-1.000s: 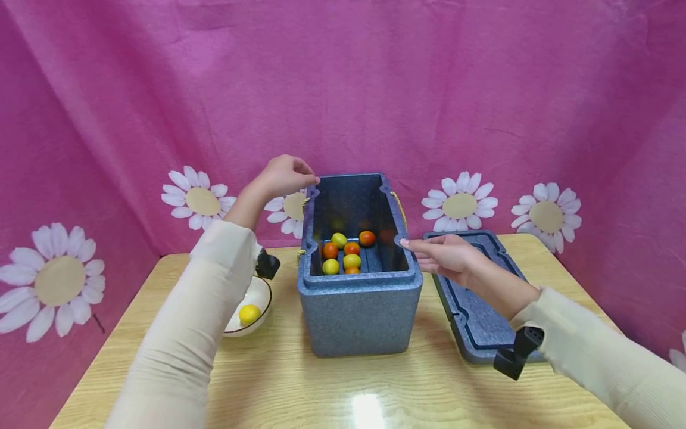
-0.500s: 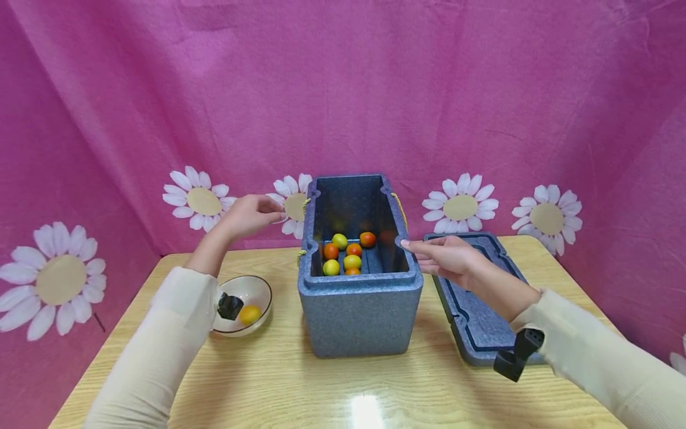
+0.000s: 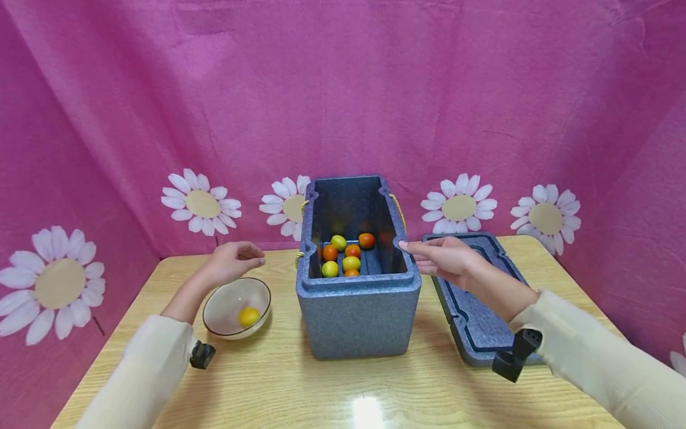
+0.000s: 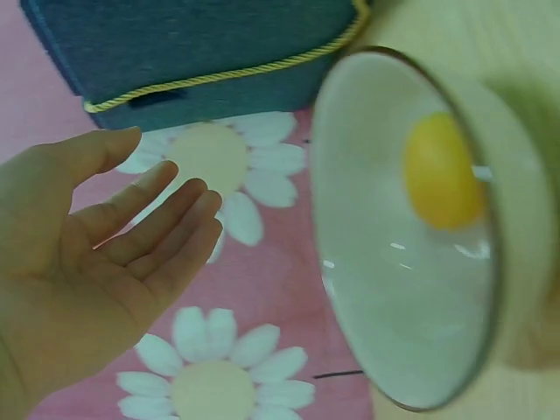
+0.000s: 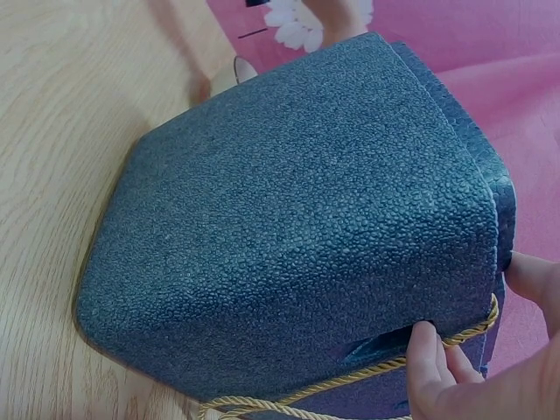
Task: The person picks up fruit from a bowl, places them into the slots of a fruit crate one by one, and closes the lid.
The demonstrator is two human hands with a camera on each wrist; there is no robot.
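My left hand (image 3: 234, 262) is over the back of a white bowl (image 3: 218, 307) with a dark rim. Its fingers are loosely bent and spread, with nothing between them. One round yellow fruit (image 4: 442, 171) lies in the bowl. A grey foam cooler box (image 3: 358, 325) stands lidless in the middle of the table. Inside it are several small fruits, among them a yellow one (image 3: 330, 269) and a red one (image 3: 367, 241). My right hand (image 3: 452, 259) holds the box's right wall, thumb at the rim notch, fingertips against the outer side by the yellow rope (image 5: 341, 376).
The box's grey lid (image 3: 485, 325) lies on the wooden table (image 3: 300, 390) at the right, partly beneath my right forearm in the head view. A pink curtain (image 3: 343, 89) with white daisies closes off the back and sides.
My left hand has moved from the box's back left rim, down and leftward, to the bowl. My right hand has stayed at the box's right rim.
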